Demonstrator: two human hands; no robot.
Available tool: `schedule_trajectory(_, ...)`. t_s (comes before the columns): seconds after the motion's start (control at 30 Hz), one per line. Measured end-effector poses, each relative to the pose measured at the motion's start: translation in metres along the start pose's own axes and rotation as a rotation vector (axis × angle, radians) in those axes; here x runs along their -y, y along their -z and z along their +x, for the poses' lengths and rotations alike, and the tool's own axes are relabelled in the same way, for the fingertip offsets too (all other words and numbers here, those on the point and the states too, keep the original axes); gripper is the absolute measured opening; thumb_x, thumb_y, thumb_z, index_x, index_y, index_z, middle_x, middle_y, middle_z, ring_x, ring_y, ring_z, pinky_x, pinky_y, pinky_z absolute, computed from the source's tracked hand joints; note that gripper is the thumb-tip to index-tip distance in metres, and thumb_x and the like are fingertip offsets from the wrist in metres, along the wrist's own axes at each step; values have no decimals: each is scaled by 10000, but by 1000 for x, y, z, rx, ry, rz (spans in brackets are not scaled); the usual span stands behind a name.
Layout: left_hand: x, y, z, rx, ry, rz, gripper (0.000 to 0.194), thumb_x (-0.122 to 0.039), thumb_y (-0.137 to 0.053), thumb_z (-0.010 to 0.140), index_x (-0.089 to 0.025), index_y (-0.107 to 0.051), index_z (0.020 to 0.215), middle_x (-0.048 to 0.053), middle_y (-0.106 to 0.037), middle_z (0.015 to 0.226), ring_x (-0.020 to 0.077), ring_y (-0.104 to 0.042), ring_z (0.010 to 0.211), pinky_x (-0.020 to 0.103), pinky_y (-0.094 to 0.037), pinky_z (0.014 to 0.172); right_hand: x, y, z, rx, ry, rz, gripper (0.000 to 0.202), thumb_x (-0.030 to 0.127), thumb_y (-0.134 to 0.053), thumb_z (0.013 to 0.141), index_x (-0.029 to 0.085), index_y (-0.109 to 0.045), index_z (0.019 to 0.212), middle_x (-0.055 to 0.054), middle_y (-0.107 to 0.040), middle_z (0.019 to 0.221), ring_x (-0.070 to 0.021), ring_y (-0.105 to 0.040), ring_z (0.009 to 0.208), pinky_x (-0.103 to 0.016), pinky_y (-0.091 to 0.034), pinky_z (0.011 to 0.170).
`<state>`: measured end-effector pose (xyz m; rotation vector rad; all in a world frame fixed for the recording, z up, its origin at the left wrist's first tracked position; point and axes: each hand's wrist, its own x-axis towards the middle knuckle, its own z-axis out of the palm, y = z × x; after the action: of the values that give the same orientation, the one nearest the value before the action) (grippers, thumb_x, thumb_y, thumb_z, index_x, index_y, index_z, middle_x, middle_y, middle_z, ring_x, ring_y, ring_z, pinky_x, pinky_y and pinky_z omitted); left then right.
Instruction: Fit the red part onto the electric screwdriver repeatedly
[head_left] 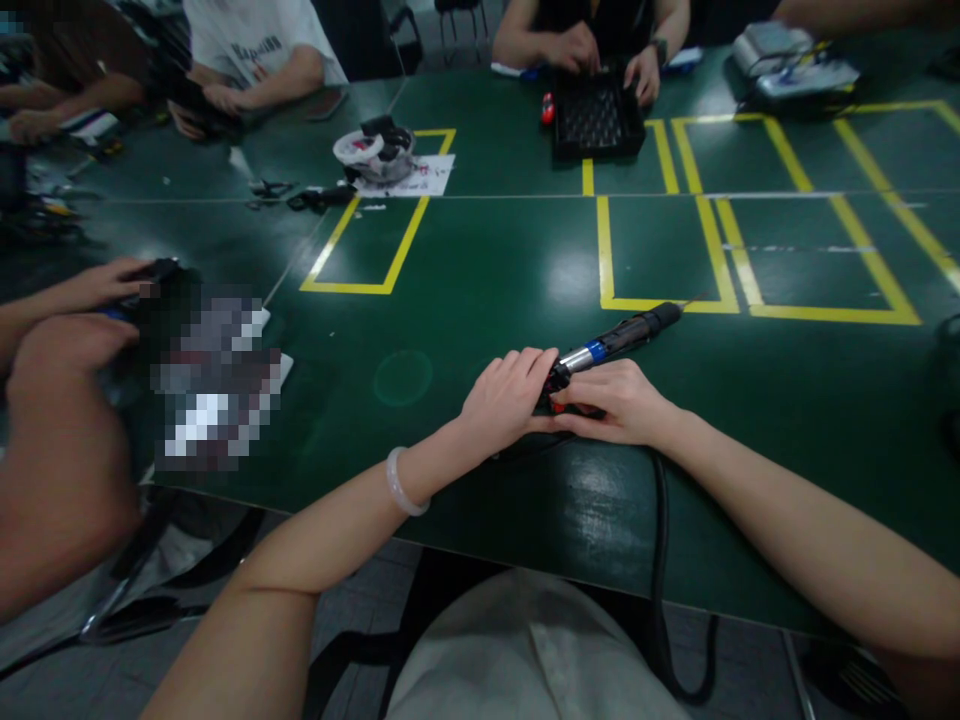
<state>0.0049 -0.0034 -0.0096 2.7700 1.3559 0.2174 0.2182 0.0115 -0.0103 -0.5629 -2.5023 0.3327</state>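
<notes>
Fingers, left hand (506,398): together, bent over the near end of the slim tool (630,335); cannot tell how tightly they pinch.
Fingers, right hand (622,400): curled beside a red part (557,406), tips partly hidden, grip unclear.
Slim tool: slants over the desk (480,300), black end pointing away.
Handling: best to steady that near end, I'd judge, keeping the cable (660,540) slack.

Open passage crosses the counter (495,260) between the paper (431,178) and black tray (592,150); the tool (634,332) obstructs nearer in.
</notes>
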Motion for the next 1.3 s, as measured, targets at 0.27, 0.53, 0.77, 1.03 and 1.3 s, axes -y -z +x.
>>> schedule_trajectory(0.27,-5,3,1,-1,34,20,596,-565,-487,1049,-118,-446,1440,173,-586,1316,306,-580,1083,394,-445,838,-2,-4,-2,-56,-125,139,231,355,-538,995,192,-701,975,12,-656,648,-114,-577,559,-241,-404,594)
schedule_trajectory(0.53,6,3,3,-16,80,52,550,-463,-596,1020,-130,-466,1439,165,-594,1316,307,-580,1073,408,-464,860,-8,-1,-5,-128,-291,163,243,332,-509,995,187,-704,1013,-11,-717,724,-124,-594,557,-240,-441,605)
schedule_trajectory(0.77,47,9,0,-18,179,103,556,-407,-610,1016,-96,-469,1456,173,-578,1347,320,-561,1096,410,-454,893,-7,0,-3,-96,-295,153,266,327,-494,1007,171,-709,993,-27,-742,800,-106,-588,559,-232,-434,605)
schedule_trajectory(1.03,119,23,-6,31,463,132,559,-429,-520,1040,-81,-456,1474,214,-566,1329,375,-556,1143,459,-454,962,-9,-1,-3,-80,-310,146,296,324,-477,1018,172,-722,949,-24,-733,775,-104,-587,565,-229,-416,595)
schedule_trajectory(1.3,198,24,-12,-10,682,245,565,-463,-442,1041,-68,-464,1444,249,-549,1343,418,-531,1227,490,-429,1029,-13,-4,-3,-76,-299,142,329,315,-457,1033,165,-723,910,-32,-738,774,-115,-645,621,-222,-423,615)
